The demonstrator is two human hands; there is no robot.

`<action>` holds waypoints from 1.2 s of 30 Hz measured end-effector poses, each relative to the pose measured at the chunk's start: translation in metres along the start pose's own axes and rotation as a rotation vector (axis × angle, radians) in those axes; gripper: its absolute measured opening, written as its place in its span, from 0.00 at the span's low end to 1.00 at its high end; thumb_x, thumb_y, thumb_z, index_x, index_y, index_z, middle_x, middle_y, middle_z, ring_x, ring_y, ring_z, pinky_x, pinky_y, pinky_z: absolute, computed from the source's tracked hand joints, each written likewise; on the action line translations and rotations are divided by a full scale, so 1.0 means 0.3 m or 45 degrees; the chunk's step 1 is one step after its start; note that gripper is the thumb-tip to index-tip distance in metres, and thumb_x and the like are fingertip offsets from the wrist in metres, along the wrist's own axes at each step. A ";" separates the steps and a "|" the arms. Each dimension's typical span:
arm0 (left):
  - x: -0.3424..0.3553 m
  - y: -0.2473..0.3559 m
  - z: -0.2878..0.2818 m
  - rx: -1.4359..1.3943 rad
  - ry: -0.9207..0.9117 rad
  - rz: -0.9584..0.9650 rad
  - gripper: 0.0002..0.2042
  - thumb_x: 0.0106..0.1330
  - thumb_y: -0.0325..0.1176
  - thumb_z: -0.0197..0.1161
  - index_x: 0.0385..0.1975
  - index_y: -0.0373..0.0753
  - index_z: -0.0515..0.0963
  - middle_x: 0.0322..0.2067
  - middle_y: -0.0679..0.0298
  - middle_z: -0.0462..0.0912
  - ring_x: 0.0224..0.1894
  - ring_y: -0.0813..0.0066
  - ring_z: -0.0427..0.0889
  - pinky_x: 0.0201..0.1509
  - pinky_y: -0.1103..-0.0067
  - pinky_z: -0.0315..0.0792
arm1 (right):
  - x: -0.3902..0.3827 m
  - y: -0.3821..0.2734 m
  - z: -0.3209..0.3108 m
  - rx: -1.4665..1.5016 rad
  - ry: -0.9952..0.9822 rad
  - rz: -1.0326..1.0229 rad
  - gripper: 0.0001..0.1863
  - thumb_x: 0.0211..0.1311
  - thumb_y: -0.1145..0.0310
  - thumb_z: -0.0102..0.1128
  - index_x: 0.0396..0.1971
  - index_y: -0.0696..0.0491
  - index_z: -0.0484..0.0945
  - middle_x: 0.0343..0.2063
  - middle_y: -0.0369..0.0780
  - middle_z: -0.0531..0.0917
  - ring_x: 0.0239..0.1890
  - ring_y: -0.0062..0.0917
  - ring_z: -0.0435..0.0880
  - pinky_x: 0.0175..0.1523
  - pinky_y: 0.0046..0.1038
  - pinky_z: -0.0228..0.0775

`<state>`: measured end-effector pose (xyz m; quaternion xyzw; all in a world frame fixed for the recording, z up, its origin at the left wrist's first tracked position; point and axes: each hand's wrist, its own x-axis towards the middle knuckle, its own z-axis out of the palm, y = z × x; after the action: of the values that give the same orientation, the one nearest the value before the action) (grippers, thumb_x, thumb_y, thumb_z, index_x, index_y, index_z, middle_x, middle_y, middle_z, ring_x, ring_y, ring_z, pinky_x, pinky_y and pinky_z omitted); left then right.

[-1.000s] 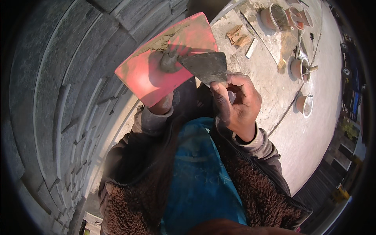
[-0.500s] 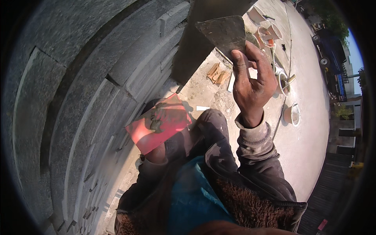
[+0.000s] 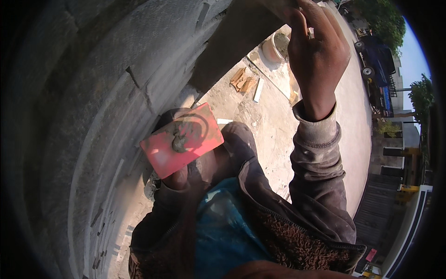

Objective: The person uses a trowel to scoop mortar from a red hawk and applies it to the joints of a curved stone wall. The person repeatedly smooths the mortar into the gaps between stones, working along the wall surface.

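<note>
My left hand (image 3: 177,178) holds up a pink rectangular mortar board (image 3: 160,158) from beneath; most of its fingers are hidden under the board. A lump of wet grey mortar (image 3: 179,140) sits on the board, with a curved smear around it. At the upper edge my right hand (image 3: 320,56) is raised, closed on a thin dark scraper blade (image 3: 280,8) that is mostly cut off by the frame. That blade is up by the dark end face (image 3: 227,46) of the grey wall; whether it touches cannot be made out.
A wall of layered grey stone strips (image 3: 107,121) fills the left side, close to my left arm. On the ground ahead lie broken brown pieces (image 3: 242,81) and a white strip (image 3: 259,90). Behind my right hand stands a bucket (image 3: 273,49). A dark vehicle (image 3: 375,69) is parked far right.
My right hand has moved up and slightly right with the scraper, toward the top of the wall's end face. The view has shifted; the mortar board remains in my left hand.
</note>
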<state>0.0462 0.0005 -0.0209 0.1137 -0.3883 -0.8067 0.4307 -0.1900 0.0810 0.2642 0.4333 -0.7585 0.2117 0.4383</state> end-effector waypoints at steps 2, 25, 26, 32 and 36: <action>-0.014 -0.002 0.006 -0.021 0.113 -0.068 0.33 0.65 0.43 0.70 0.64 0.37 0.62 0.59 0.60 0.68 0.64 0.66 0.70 0.70 0.65 0.66 | 0.005 -0.019 0.007 -0.064 0.003 0.009 0.19 0.58 0.84 0.65 0.51 0.55 0.83 0.33 0.41 0.84 0.35 0.31 0.84 0.40 0.28 0.76; 0.013 -0.020 -0.036 0.105 -0.120 0.070 0.34 0.74 0.50 0.61 0.72 0.38 0.58 0.67 0.58 0.66 0.68 0.59 0.70 0.71 0.60 0.68 | -0.157 -0.023 0.050 0.271 0.150 0.178 0.15 0.59 0.80 0.71 0.45 0.55 0.81 0.35 0.39 0.85 0.32 0.21 0.86 0.28 0.21 0.81; 0.004 -0.025 -0.040 0.079 -0.071 0.046 0.33 0.71 0.48 0.64 0.68 0.37 0.60 0.64 0.59 0.66 0.67 0.62 0.69 0.71 0.62 0.66 | -0.172 -0.029 0.055 0.314 0.125 0.225 0.14 0.59 0.80 0.71 0.45 0.56 0.82 0.35 0.39 0.85 0.32 0.21 0.87 0.29 0.22 0.81; 0.022 0.016 0.014 0.077 -0.012 0.003 0.32 0.66 0.48 0.68 0.62 0.36 0.65 0.57 0.61 0.67 0.63 0.66 0.70 0.70 0.67 0.65 | -0.130 0.013 -0.008 0.177 -0.011 0.050 0.10 0.58 0.80 0.69 0.40 0.54 0.84 0.33 0.39 0.87 0.28 0.28 0.85 0.31 0.27 0.75; 0.018 -0.016 -0.030 0.057 -0.110 0.048 0.32 0.71 0.51 0.64 0.66 0.37 0.62 0.59 0.61 0.69 0.64 0.64 0.72 0.69 0.64 0.68 | -0.093 0.040 0.017 0.076 -0.007 -0.129 0.10 0.57 0.76 0.70 0.39 0.50 0.85 0.34 0.35 0.88 0.28 0.28 0.86 0.30 0.27 0.75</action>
<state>0.0448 -0.0070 -0.0297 0.0811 -0.4266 -0.7937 0.4260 -0.1959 0.0969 0.2385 0.4845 -0.7304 0.2104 0.4331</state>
